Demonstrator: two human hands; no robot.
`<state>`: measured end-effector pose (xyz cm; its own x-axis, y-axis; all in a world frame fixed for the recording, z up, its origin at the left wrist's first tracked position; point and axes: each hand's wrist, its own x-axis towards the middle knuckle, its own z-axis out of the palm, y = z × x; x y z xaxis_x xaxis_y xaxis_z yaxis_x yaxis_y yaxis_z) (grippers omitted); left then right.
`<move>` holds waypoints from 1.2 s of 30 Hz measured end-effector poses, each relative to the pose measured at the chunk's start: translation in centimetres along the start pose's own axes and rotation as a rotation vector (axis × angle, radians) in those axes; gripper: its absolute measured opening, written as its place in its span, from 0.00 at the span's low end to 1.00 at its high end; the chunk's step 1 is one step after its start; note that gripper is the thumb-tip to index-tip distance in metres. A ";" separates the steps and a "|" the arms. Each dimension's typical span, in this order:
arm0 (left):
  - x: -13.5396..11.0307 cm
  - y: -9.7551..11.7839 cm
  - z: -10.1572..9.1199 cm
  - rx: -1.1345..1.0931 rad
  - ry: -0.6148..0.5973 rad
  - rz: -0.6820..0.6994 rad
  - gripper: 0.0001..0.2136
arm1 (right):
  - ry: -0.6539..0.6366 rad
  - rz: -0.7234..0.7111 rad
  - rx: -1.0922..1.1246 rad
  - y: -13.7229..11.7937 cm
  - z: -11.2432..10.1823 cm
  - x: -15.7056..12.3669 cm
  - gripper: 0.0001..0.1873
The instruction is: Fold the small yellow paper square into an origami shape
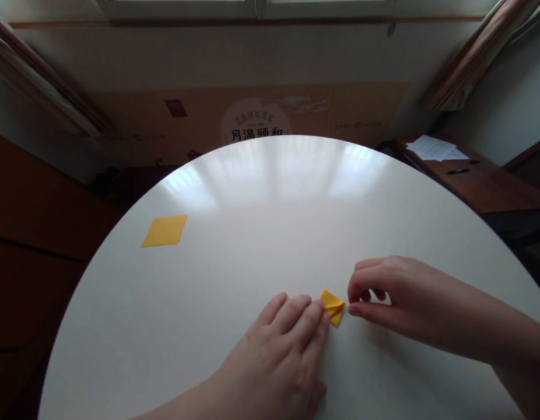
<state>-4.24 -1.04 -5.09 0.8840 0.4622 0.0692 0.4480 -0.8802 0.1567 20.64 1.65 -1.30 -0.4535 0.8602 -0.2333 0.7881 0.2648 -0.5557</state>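
A small piece of folded yellow paper (pixel 335 307) lies on the white round table (pixel 270 245), with creased flaps facing up. My left hand (pixel 283 344) rests flat, its fingertips on the paper's left part and covering that side. Just right of the paper is my right hand (pixel 379 289), thumb and index finger brought together in a pinch. A narrow gap separates those fingertips from the paper, and nothing shows between them.
A stack of square yellow paper (pixel 165 231) lies on the table's left side. Beyond the right rim stands a brown wooden desk (pixel 493 184) with white sheets (pixel 436 148) and a dark pen-like object (pixel 457 171). A printed cardboard panel (pixel 200 128) stands behind the table, below a window.
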 end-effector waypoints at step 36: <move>-0.1 1.7 -1.5 0.132 0.013 -0.062 0.16 | 0.201 -0.137 -0.046 -1.5 3.8 1.3 0.03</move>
<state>-3.82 -2.42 -3.40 0.8528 0.5165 0.0764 0.5158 -0.8562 0.0301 17.32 0.74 -3.83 -0.4693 0.8830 0.0082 0.7449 0.4008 -0.5334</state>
